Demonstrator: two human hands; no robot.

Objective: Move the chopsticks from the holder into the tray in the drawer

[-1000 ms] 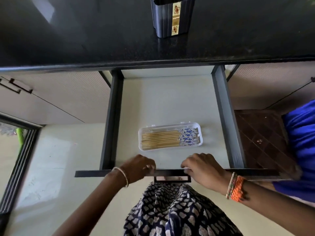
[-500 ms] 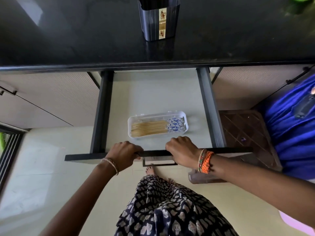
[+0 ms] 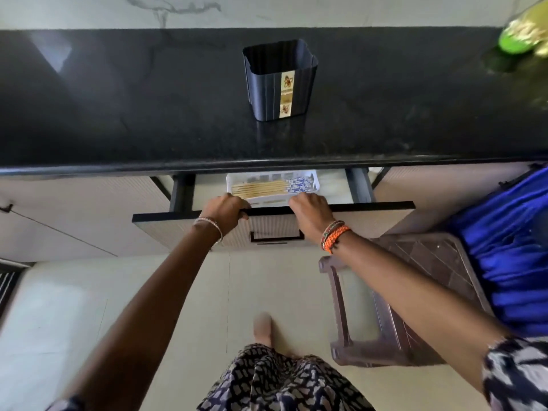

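I have both hands curled over the top edge of the drawer front (image 3: 370,206) — left hand (image 3: 225,209), right hand (image 3: 311,211). Just beyond my knuckles, the chopsticks (image 3: 267,188) lie in the white tray (image 3: 315,185), long axis left-to-right, between both hands. The black holder (image 3: 278,81) stands on the dark surface (image 3: 118,114), apparently empty.

Chopsticks (image 3: 268,188) flat in white tray (image 3: 315,185), drawer (image 3: 370,216) ajar.

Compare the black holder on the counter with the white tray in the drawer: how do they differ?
The holder is dark, tall and upright; the tray is white, shallow and flat. The holder looks empty, while the tray holds the chopsticks. The holder stands in the open; the tray is partly under the counter edge. Both are open-topped.
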